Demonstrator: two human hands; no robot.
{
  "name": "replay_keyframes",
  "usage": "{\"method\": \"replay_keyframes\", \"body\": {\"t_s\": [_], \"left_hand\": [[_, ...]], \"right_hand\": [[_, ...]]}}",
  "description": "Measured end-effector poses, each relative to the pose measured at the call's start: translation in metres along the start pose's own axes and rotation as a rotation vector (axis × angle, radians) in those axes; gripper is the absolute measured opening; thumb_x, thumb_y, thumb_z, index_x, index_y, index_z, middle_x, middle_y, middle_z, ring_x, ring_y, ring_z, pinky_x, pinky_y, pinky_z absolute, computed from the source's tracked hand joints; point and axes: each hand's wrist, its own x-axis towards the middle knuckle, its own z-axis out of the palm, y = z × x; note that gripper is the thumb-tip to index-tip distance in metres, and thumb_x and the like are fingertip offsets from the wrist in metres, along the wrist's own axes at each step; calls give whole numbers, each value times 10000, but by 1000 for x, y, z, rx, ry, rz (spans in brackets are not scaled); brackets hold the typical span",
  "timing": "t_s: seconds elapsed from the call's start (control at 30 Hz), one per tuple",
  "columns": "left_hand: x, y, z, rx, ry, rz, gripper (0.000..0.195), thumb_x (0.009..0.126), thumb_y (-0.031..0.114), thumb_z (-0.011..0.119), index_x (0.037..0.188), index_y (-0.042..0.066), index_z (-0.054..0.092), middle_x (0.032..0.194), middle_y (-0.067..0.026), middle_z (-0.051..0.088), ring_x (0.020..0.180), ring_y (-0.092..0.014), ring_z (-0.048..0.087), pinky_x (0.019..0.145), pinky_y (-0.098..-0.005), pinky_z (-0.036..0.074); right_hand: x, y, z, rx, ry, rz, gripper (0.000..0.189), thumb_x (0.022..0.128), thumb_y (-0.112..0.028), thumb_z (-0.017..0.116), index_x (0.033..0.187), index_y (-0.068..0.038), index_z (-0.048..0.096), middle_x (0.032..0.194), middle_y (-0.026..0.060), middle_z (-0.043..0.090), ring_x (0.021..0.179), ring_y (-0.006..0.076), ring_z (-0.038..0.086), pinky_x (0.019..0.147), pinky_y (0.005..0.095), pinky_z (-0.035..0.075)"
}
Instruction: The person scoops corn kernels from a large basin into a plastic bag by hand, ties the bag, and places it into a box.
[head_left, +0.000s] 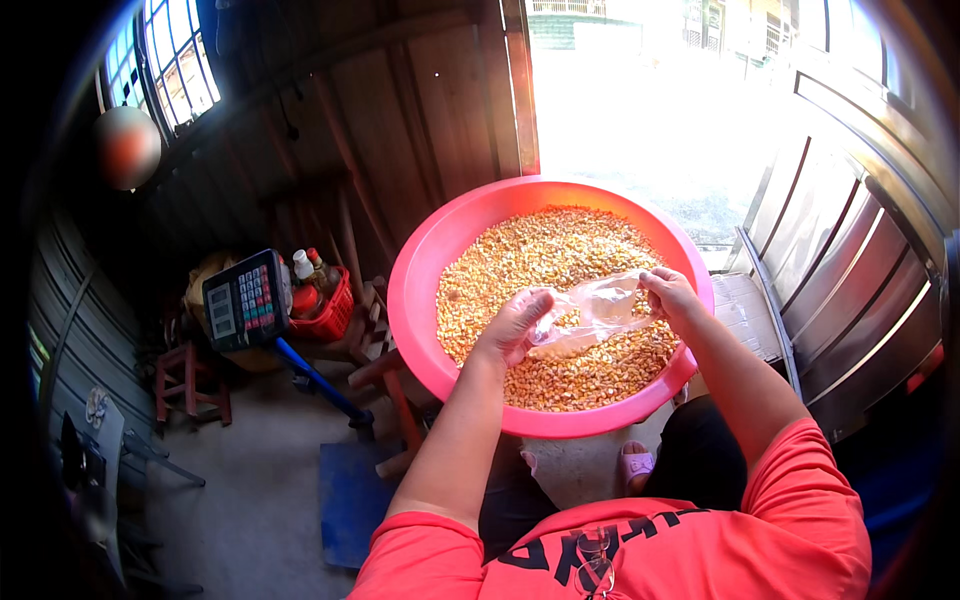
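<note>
A clear plastic bag (604, 304) is stretched between my two hands above a large pink plastic basin (416, 300). My left hand (519, 322) grips the bag's left end, thumb on top. At the other end, my right hand (667, 292) pinches a corner between thumb and fingers. Dried yellow corn kernels (555, 236) fill much of the basin, and some show through the film. Whether anything lies inside the bag, I cannot tell.
To the left stands a platform scale with a keypad display (244, 300), a blue post (319, 379) and a blue platform (352, 502). Behind it, a red basket (334, 307) holds bottles. A small wooden stool (191, 382) is farther left. Flattened cardboard (742, 315) lies right of the basin.
</note>
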Motion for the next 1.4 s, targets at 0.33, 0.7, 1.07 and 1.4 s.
{"method": "replay_keyframes", "body": {"t_s": [0.33,0.7,1.07,1.4], "left_hand": [[4,-4,1,15,277,51,94,859,142,527,888,66,574,733,-17,551,554,-95,513,416,-252,431],[7,-2,-7,-148,373,145,102,844,173,551,805,82,530,691,-6,517,541,-99,481,436,-246,401],[12,-1,-5,-216,382,75,146,848,194,543,777,67,522,621,-9,486,470,-103,461,401,-251,393],[14,3,-5,-207,447,31,78,833,133,526,818,57,538,684,-13,522,569,-114,504,471,-275,442]], "right_hand": [[-3,-58,43,-447,73,-880,72,788,-7,523,851,-23,553,730,57,557,696,147,551,641,276,456],[-18,-11,88,-1360,-925,-317,177,787,-146,488,908,-138,617,747,116,614,707,262,595,672,371,448],[25,2,110,-1063,-746,-320,246,710,-203,564,921,-99,637,805,115,635,760,253,613,705,358,471],[22,6,130,-1333,-649,-290,291,762,-210,525,1001,-68,608,924,140,621,870,262,594,762,351,449]]}}
